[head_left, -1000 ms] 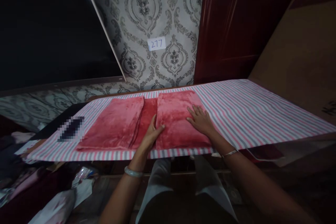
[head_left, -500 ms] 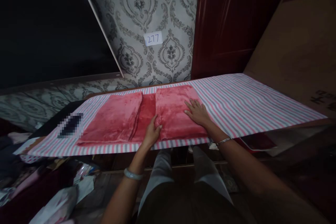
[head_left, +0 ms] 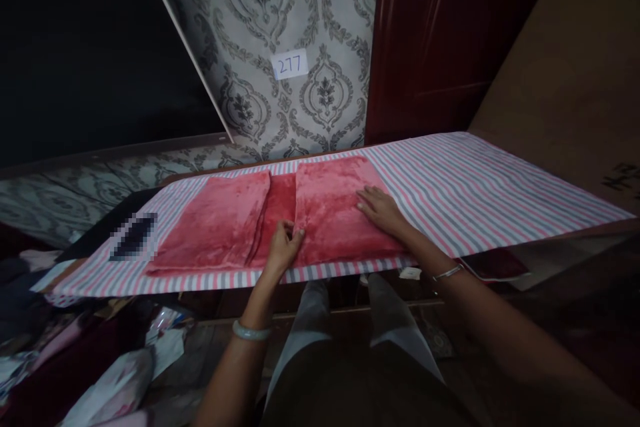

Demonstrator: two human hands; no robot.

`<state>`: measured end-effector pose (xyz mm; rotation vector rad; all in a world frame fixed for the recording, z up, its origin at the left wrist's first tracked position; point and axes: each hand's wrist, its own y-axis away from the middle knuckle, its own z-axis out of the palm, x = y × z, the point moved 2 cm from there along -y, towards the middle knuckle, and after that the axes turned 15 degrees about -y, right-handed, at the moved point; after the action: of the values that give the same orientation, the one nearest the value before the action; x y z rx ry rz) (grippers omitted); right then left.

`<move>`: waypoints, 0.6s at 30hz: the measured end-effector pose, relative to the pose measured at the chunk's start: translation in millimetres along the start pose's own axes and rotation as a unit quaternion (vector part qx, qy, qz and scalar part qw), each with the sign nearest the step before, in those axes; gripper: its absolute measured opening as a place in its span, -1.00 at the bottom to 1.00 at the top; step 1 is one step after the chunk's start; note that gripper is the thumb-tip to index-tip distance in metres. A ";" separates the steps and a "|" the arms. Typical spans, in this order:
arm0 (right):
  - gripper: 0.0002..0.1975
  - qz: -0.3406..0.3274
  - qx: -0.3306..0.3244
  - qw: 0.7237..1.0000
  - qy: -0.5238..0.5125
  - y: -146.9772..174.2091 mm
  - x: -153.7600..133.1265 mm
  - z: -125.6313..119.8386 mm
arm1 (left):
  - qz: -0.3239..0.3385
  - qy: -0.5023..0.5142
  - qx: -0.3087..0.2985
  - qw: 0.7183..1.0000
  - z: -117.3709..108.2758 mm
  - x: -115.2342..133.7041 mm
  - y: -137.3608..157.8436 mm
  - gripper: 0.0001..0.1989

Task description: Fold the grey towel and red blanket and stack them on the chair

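A plush pink-red blanket (head_left: 215, 220) lies folded, its two side panels turned in toward a darker strip in the middle. My left hand (head_left: 283, 248) is at the inner edge of the right panel, near the front. Its fingers are curled, with the thumb close to the panel's edge, and they appear to grip the fabric there. Resting palm down on the right panel, my right hand (head_left: 384, 211) is open with fingers stretched. Beneath the blanket is a striped cloth (head_left: 475, 187) in pink, grey and white.
A dark screen (head_left: 100, 47) stands at the back left, and a large cardboard box (head_left: 575, 80) at the right. A paper marked 277 (head_left: 290, 65) is on the patterned wall. Left of the blanket lies a pixelated dark object (head_left: 133, 237). Clothes and bags (head_left: 115, 380) are piled at lower left.
My left hand's fingers have curled in, and the hand has shifted slightly left. My right hand has slid a little to the right on the panel. The view has tilted slightly.
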<state>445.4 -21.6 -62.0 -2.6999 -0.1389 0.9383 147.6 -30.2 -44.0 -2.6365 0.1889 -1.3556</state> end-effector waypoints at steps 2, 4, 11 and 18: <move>-0.51 -0.048 0.013 0.998 -0.024 5.9 -4.7 0.7 | -0.009 -0.006 0.002 1.000 0.1 0.9 1.1 -0.74; -0.55 -0.104 0.022 0.993 -0.054 11.1 -12.6 2.9 | -0.015 -0.021 -0.008 1.000 0.9 1.9 1.8 -0.74; -0.61 -0.169 -0.014 0.972 -0.161 16.3 -39.6 11.4 | -0.032 0.017 -0.037 0.999 0.3 3.6 -2.8 -0.65; -0.61 -0.146 -0.008 0.969 -0.199 17.0 -29.9 13.9 | -0.030 -0.001 -0.014 0.999 2.2 -0.6 -7.6 -0.70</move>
<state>413.3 -40.0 -59.7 -2.3773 -0.6071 1.3655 149.3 -22.5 -44.1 -2.6869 0.1300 -1.3794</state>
